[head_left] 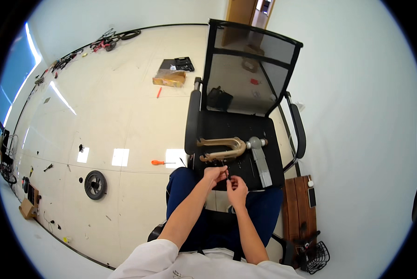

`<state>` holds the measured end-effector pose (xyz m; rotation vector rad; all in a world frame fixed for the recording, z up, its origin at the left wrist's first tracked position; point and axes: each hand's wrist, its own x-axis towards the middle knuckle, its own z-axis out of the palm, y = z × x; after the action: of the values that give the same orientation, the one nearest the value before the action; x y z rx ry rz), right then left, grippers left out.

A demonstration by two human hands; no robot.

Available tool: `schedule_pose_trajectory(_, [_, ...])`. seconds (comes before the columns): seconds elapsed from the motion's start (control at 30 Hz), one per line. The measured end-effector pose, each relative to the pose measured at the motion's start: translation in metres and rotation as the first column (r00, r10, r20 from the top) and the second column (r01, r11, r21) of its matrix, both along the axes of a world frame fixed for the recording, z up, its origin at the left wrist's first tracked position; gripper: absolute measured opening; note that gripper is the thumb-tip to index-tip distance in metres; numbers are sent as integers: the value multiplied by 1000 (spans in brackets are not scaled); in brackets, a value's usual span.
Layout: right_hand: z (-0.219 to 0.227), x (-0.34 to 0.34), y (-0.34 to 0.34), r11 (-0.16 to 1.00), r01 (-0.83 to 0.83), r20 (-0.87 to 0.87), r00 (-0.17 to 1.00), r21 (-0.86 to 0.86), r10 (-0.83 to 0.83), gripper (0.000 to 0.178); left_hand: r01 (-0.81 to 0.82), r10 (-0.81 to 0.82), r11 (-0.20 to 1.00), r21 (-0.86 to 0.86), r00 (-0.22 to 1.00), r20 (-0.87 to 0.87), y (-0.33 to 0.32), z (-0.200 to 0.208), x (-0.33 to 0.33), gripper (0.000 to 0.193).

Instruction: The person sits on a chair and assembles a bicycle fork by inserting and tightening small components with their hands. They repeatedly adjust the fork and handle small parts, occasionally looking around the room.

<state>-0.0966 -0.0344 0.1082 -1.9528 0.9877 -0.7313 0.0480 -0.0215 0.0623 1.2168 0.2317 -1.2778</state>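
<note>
Both hands work over the near edge of the black chair [218,122], which faces the person with its mesh back at the far side. The left hand [214,174] is just above the near left part of the chair's seat, its grip pinched together on a small dark piece [227,175], which sits between the two hands over the seat's front edge. The right hand [237,189] comes in from the right at that edge, thumb and finger close together at the lower end of the piece; whether this grip is clamped on it, I cannot tell.

On the chair's seat, beyond the hands, a tan bike fork [237,146] lies on its side, prongs toward the chair's left armrest. A grey hammer-shaped thing [262,167] lies against the fork's stem, its flat handle running to the chair's near right corner.

On the floor left of the chair are an orange-handled screwdriver [158,162] and, farther left, a small black wheel [95,185]. A cardboard box [170,80] is beyond the chair's left armrest. Right of the chair lies a brown wooden board [297,204] with a phone [312,197] on it.
</note>
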Motion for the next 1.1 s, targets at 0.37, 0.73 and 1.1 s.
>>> schedule_pose_trajectory(0.37, [-46,11,12,301,-67,195,886,951,-420,31,42,-43,989,-140,999,-7,-4,-29,-6,12])
schedule_pose_trajectory(0.73, [-30,5,1,436,-69,193,950,897,-247,31,26,-19,994,-104,998,66,-1,-7,0,13])
schedule_pose_trajectory(1.1, [-29,-2,-1,769,-36,140,988,638,-70,24,-96,112,941,-324,993,32,1,-29,-17,3])
